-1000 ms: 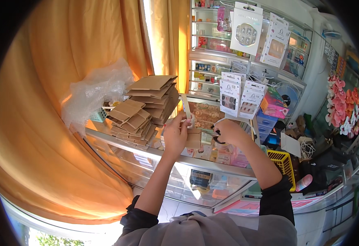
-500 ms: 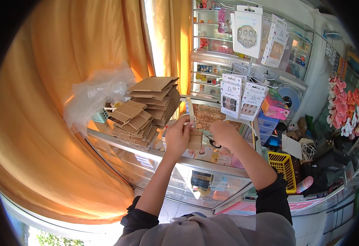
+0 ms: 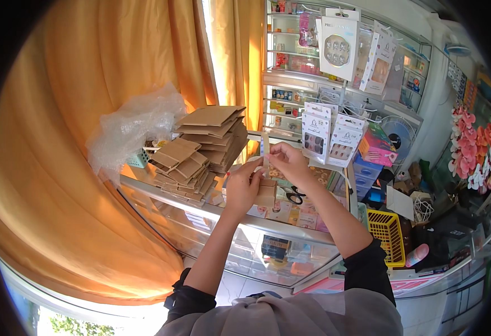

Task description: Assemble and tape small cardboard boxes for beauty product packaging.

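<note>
Over the glass counter, my left hand point(image 3: 242, 187) has its fingers curled at the base of a pale, upright roll of tape point(image 3: 264, 144), seen nearly edge-on. My right hand point(image 3: 288, 163) meets it there, thumb and fingers pinched at the tape beside the left fingertips; the exact grip is partly hidden. Just below the hands lies a small brown cardboard box point(image 3: 266, 194), partly covered by my left hand. A pair of scissors with black handles point(image 3: 296, 195) rests on the glass to the right of the box.
Folded brown cardboard boxes point(image 3: 212, 131) are stacked on the counter's left, beside bubble wrap point(image 3: 139, 126) and a pale green basket point(image 3: 139, 159). Packaged false nails point(image 3: 316, 134) hang from a rack at the back right. A yellow basket point(image 3: 387, 238) stands to the right.
My right hand has come away from the scissors and moved left and up to the tape at my left hand. The scissors now lie on the glass in full view.
</note>
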Available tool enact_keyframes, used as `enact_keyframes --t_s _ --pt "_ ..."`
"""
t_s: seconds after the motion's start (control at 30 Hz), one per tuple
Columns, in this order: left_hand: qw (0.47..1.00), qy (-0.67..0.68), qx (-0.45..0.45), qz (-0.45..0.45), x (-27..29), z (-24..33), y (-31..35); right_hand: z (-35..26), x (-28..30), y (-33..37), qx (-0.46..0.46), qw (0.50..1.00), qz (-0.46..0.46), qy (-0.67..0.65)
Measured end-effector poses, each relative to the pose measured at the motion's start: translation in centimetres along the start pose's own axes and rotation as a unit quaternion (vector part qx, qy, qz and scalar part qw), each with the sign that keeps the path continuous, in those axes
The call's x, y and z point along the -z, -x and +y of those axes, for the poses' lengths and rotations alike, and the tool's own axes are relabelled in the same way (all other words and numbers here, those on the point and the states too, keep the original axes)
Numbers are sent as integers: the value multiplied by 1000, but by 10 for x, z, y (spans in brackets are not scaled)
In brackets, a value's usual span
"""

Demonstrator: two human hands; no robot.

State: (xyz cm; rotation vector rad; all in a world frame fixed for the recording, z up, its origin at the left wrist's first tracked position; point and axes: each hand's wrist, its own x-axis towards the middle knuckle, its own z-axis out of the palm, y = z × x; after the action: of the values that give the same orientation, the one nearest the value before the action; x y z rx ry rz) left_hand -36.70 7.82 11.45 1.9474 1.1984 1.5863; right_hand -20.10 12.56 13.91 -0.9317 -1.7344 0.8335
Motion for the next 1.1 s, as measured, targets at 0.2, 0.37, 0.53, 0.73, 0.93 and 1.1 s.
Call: enact_keyframes --t_s 0.2,0.37,0.53,0.73,0.93,1.1 --pt "997 78 -22 -8 18 -1 -7 -4 -4 11 75 984 81 142" --pt "993 1 -34 -112 37 12 -7 9 7 20 48 900 -22 432" --pt "987 55 -4 -148 50 1 8 17 5 21 60 891 -41 449" --pt "980 86 -56 -168 46 -30 14 15 0 13 61 980 -34 187" --pt "968 164 39 -187 46 -33 18 -4 -16 24 -58 987 -147 30" --pt "976 112 -4 -184 45 -33 18 3 -14 20 -157 972 -154 -86"
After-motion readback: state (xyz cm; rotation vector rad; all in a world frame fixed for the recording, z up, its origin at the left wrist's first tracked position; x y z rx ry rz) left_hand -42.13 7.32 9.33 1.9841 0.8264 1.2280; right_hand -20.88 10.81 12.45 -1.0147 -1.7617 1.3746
